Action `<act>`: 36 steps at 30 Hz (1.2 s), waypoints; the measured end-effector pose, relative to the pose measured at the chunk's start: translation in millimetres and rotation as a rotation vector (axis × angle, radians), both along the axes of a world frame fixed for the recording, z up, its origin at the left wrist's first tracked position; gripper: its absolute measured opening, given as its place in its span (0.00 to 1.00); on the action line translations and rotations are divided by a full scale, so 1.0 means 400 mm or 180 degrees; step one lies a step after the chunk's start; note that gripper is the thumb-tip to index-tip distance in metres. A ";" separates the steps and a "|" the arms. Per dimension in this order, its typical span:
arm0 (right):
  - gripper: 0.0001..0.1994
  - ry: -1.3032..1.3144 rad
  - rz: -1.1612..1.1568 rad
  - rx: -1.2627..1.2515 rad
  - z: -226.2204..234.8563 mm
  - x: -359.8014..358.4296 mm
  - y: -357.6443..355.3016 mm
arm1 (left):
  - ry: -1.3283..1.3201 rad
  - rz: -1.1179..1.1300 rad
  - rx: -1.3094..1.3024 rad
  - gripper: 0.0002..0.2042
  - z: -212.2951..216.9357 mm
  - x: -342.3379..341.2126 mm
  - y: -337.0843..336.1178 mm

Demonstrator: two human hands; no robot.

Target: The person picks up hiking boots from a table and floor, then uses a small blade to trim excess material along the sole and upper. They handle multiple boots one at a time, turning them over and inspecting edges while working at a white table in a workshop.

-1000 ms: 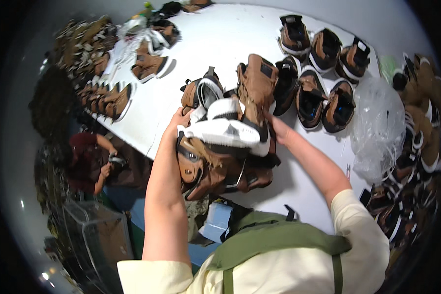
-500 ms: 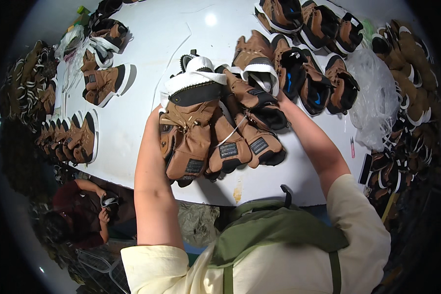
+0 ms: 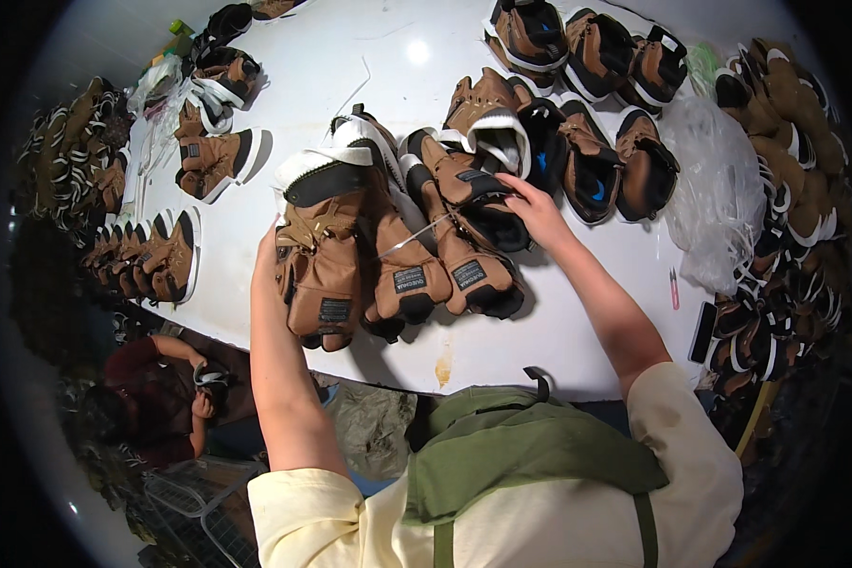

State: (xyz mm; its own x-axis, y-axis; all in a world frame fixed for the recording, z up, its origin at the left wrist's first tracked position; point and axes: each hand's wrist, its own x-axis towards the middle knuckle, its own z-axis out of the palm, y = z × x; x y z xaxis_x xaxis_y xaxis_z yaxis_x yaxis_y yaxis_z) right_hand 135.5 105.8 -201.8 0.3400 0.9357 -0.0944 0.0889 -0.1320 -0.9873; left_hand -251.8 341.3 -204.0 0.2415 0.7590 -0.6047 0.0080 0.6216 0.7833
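Several brown-and-black boots with white soles stand bunched over the white table (image 3: 530, 331), the left one (image 3: 322, 270) apart from the middle one (image 3: 398, 251). My left hand (image 3: 269, 251) holds the left boot at its outer side; its fingers are hidden behind the upper. On the right, my right hand (image 3: 532, 208) has its fingers closed on the edge of another boot (image 3: 473, 180), whose dark opening faces me. A thin pale cord (image 3: 414, 237) spans the middle and right boots. Behind my right hand lies one more boot (image 3: 483, 109), sole toward me.
Several boots (image 3: 592, 156) line the far right, beside clear plastic bags (image 3: 719, 199). A pink-handled tool (image 3: 675, 289) lies near the right edge. More boots (image 3: 161, 260) stand at the left. A co-worker (image 3: 151, 398) sits lower left, holding a dark item.
The left boot has moved left and nearer with my left hand, opening a gap to the middle boot. My right hand has come up from the bunch's side onto the right boot's edge.
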 end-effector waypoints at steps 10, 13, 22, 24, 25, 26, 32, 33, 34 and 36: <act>0.20 -0.1310 0.1194 -0.0726 0.026 0.025 0.089 | -0.0447 -0.0502 0.1500 0.30 0.128 -0.034 -0.222; 0.16 -0.1638 0.0659 -0.0821 0.018 -0.030 0.043 | -0.0171 -0.0038 0.1860 0.31 0.138 0.000 -0.269; 0.13 -0.0064 -0.0825 0.0152 -0.091 -0.074 -0.119 | 0.1069 -0.0815 0.2735 0.27 0.143 0.004 -0.241; 0.13 -0.0412 -0.0843 0.0118 -0.113 -0.035 -0.093 | 0.1086 -0.1304 0.2758 0.28 0.187 0.017 -0.245; 0.12 -0.0532 -0.0506 -0.0171 -0.090 -0.019 -0.081 | 0.1153 -0.1548 0.2820 0.29 0.215 0.029 -0.248; 0.13 -0.0621 -0.0110 -0.0341 -0.118 -0.004 -0.057 | 0.1218 -0.1794 0.2882 0.30 0.233 0.035 -0.250; 0.14 -0.1688 0.0615 -0.1893 -0.095 0.000 0.079 | 0.1596 -0.2139 0.3447 0.34 0.235 0.041 -0.299; 0.13 -0.1795 0.0594 -0.1763 -0.083 -0.008 0.071 | 0.1616 -0.1934 0.3450 0.33 0.213 0.026 -0.287; 0.13 -0.1932 0.0551 -0.1613 -0.067 -0.014 0.059 | 0.1310 -0.1655 0.3244 0.32 0.197 0.023 -0.277; 0.12 -0.2053 0.0766 -0.1311 -0.118 -0.008 0.066 | 0.0682 -0.1133 0.2784 0.29 0.177 0.031 -0.249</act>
State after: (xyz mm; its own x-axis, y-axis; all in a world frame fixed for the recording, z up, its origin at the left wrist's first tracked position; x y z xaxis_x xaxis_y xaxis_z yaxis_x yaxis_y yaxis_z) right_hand 132.4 132.3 -248.9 0.2385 0.9231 -0.3018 0.6978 -0.3790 -0.6078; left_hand -239.5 241.8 -133.0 0.4946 0.8653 0.0812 0.2794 -0.2468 0.9279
